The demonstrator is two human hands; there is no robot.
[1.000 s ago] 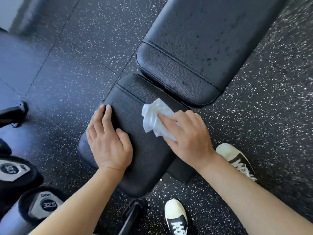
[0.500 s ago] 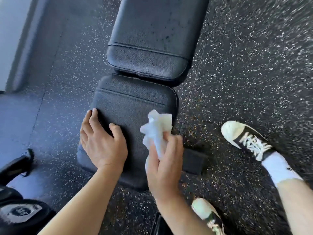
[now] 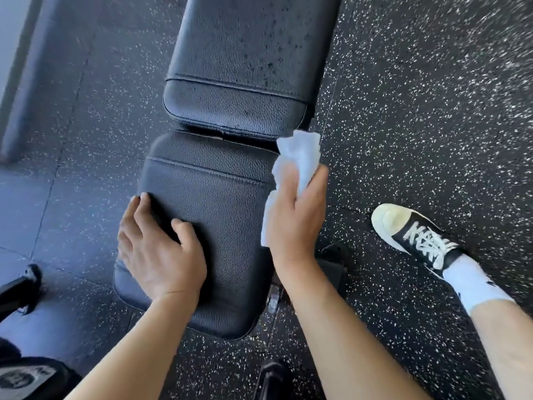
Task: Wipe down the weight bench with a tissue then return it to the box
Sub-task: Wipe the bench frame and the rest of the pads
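Observation:
The black padded weight bench has a seat pad [image 3: 219,203] in the middle of the view and a back pad [image 3: 248,67] beyond it, speckled with droplets. My left hand [image 3: 161,249] rests flat on the seat pad's left side, fingers over its edge. My right hand [image 3: 294,215] grips a crumpled white tissue [image 3: 300,160] against the seat pad's right edge, near the gap between the two pads. No tissue box is in view.
Speckled black rubber floor [image 3: 418,125] surrounds the bench. My right foot in a black-and-white sneaker [image 3: 415,238] stands to the right. Dumbbell ends [image 3: 26,376] lie at the lower left, and a black bench foot [image 3: 20,287] sits left.
My right hand has carried the tissue off the top of the seat pad and over to its right edge. The view has swung so the bench runs straight ahead. My left hand stays put.

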